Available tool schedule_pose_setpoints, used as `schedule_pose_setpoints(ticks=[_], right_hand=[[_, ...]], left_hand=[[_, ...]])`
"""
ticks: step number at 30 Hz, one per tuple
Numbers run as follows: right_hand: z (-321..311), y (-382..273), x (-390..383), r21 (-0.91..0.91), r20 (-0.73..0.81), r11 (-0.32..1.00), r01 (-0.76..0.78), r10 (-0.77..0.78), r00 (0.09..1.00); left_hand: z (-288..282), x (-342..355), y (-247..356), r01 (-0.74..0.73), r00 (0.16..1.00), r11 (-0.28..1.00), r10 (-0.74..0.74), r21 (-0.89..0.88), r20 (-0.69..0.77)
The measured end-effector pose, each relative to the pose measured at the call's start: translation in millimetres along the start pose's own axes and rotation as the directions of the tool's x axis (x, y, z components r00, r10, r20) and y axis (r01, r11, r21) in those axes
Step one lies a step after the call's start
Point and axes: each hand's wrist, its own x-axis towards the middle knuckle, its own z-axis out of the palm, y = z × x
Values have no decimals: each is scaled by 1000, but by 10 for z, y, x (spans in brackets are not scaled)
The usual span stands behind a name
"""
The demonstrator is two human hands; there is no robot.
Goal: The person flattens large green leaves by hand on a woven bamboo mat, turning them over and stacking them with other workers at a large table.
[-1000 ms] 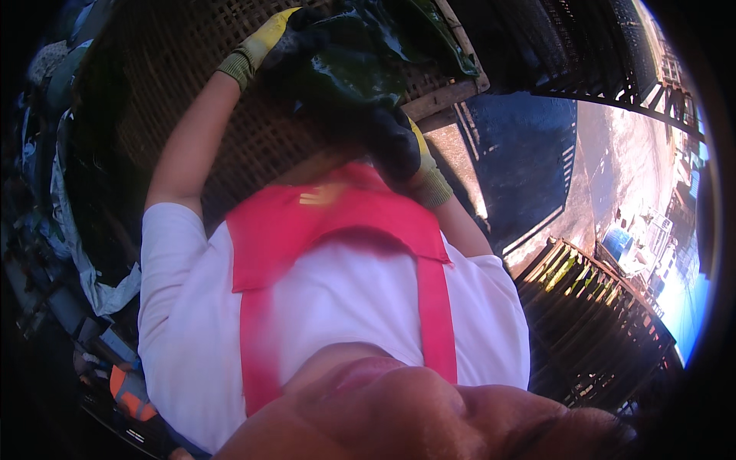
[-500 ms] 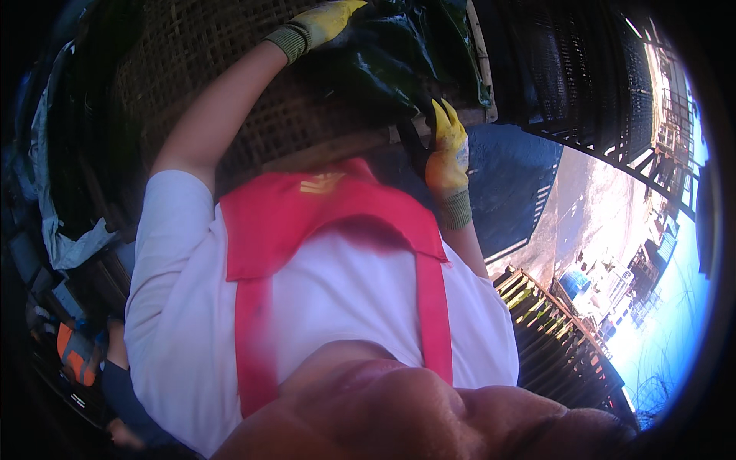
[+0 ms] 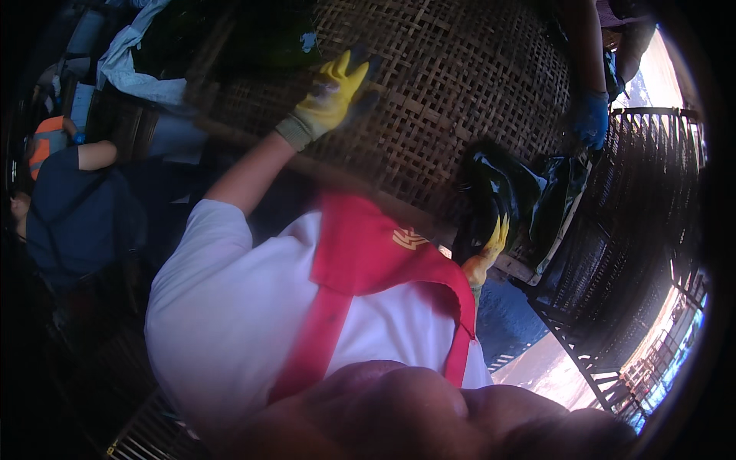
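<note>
My left hand (image 3: 330, 100), in a yellow work glove with a ribbed cuff and darker fingertips, is open over a woven cane mat (image 3: 429, 73). Its fingers are spread and it holds nothing. At the near right corner of the mat lies a wet, glossy dark green sheet (image 3: 502, 184), similar to kelp; I cannot tell its exact kind. My right hand (image 3: 486, 257), gloved in yellow too, is at the near edge of this sheet with its fingers stretched out. Part of that hand is hidden, and whether it touches the sheet is unclear.
Another person's blue-gloved hand (image 3: 590, 119) hangs at the mat's right side. More dark green material (image 3: 253, 38) lies at the far left, near a pale crumpled cloth (image 3: 134, 65). A person in dark clothing (image 3: 80, 211) is at left. Dark slatted racks (image 3: 613, 222) stand at right.
My view has swung left, so the mat and green sheet appear farther right. My left hand has come away from the sheet, its fingers now spread. The other person's blue-gloved hand has come into view.
</note>
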Motion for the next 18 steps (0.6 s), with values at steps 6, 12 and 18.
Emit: schedule_pose_setpoints(ticks=[6,12,18], right_hand=[[522,-837,671,137,227,963,231,-258,939],[897,-1293,806,227,208,907,354,-400,892],[965,-1306,705,212,233,903,373,-417,878]], left_hand=[[-314,-150,-1062,281,939,932,-317,229,137],[-610,155,-1314,307,930,950,-289,-48,229],[-446,-53,-1412,154,960,988,-151,4,238]])
